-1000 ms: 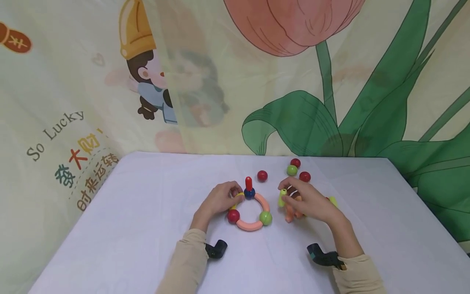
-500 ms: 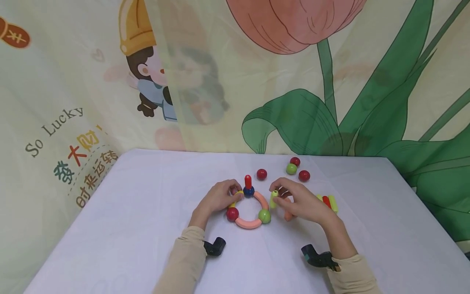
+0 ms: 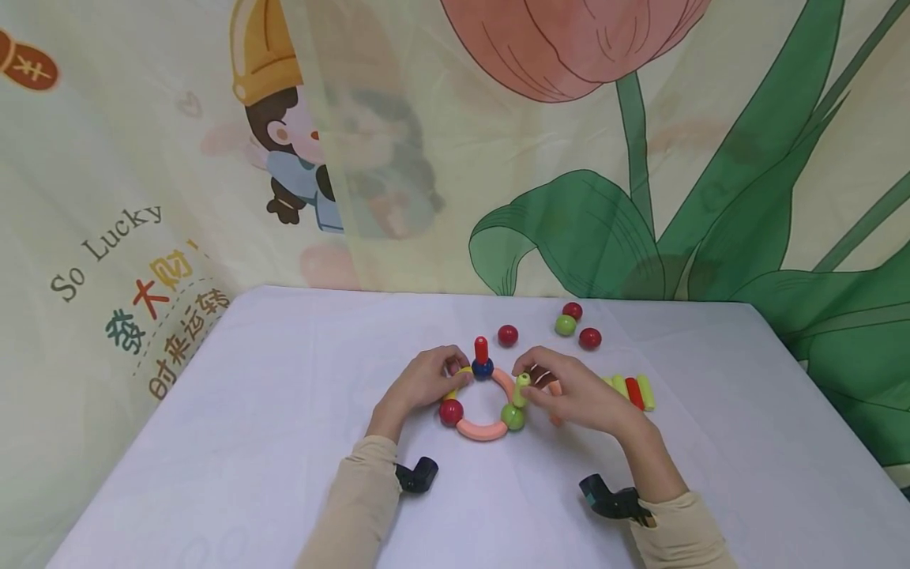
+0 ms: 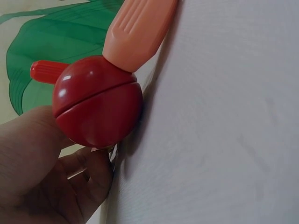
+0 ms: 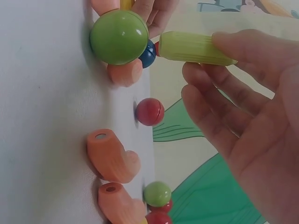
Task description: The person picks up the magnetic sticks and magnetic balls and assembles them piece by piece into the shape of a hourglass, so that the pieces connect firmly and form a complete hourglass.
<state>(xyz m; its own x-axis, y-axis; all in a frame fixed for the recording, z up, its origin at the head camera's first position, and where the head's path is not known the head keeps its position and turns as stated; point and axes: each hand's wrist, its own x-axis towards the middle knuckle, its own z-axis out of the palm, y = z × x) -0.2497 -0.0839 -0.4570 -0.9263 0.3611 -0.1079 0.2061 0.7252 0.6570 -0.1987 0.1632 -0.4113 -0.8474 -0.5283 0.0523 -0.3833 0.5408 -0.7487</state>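
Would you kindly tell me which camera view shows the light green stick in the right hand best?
The right wrist view: the light green stick appears large there, pinched by the right hand, most of its length uncovered. The head view shows it small, near a green ball; the left wrist view misses it.

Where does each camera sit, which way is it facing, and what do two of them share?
Head: on the head, facing forward and down at the white table; shows left hand, right hand, sleeves.
Left wrist: on that wrist, facing the red ball; shows the left hand.
Right wrist: on that wrist, facing past the light green rod toward the backdrop; shows the right hand, part of the left.
Head and right wrist views share the rod.
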